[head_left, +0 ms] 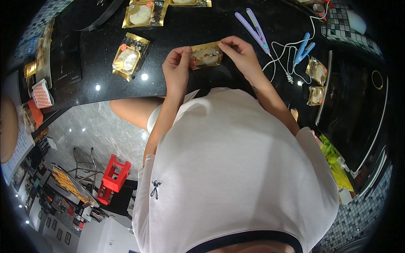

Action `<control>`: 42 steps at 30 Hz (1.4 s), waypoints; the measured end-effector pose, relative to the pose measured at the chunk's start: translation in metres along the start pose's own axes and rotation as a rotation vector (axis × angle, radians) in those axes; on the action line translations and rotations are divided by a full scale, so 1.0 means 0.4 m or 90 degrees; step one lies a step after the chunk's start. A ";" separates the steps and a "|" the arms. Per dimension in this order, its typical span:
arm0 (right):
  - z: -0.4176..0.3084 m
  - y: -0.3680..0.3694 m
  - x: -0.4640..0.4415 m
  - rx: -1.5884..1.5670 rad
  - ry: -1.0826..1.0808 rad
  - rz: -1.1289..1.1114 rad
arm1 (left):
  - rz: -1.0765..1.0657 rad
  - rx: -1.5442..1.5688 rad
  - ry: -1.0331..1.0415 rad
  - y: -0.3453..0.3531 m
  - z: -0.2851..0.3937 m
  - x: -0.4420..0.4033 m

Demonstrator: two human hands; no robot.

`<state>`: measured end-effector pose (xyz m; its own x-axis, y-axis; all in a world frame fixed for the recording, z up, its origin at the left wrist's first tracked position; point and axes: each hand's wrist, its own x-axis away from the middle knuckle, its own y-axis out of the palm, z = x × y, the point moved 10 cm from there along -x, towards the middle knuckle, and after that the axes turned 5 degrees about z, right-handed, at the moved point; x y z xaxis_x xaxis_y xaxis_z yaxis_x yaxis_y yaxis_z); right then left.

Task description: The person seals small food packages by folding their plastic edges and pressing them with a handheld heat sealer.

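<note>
A gold-backed clear food packet (206, 56) hangs between my two hands over the black counter. My left hand (177, 63) pinches its left end between thumb and fingers. At the packet's upper right corner, my right hand (240, 51) grips the edge with thumb and forefinger. The packet's contents look pale, but glare on the wrap hides details. Left of my left hand lies another gold packet (127, 58) with a round pale cake in it. A lilac flat iron (254, 30), its arms spread apart, rests beyond my right hand.
A light-blue flat iron (303, 49) and tangled white cords lie to the right. More gold packets (143, 14) sit at the back, and small packets (316, 71) at the right by a dark glossy panel (354, 101). Red plastic stools (116, 173) stand on the floor at lower left.
</note>
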<state>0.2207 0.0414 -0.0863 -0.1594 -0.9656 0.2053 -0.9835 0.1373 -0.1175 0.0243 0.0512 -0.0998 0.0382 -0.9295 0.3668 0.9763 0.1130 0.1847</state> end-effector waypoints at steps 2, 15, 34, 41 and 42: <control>0.007 -0.003 -0.007 -0.003 -0.024 0.014 | 0.001 -0.005 0.002 -0.001 -0.002 -0.001; -0.082 -0.152 -0.060 0.296 -0.269 0.230 | 0.010 0.001 0.002 0.004 0.008 -0.004; -0.247 -0.091 0.022 0.375 -0.271 -0.127 | 0.014 -0.001 0.009 0.005 0.007 -0.005; -0.254 -0.058 0.034 0.522 -0.285 -0.095 | 0.012 -0.005 0.000 0.004 0.011 -0.004; -0.246 -0.063 0.028 0.529 -0.285 -0.096 | 0.013 -0.008 -0.004 0.003 0.011 -0.003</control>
<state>0.2352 0.0487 0.0146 0.1818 -0.9787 -0.0959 -0.5880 -0.0300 -0.8083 0.0245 0.0541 -0.0960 0.0574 -0.9250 0.3756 0.9779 0.1279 0.1657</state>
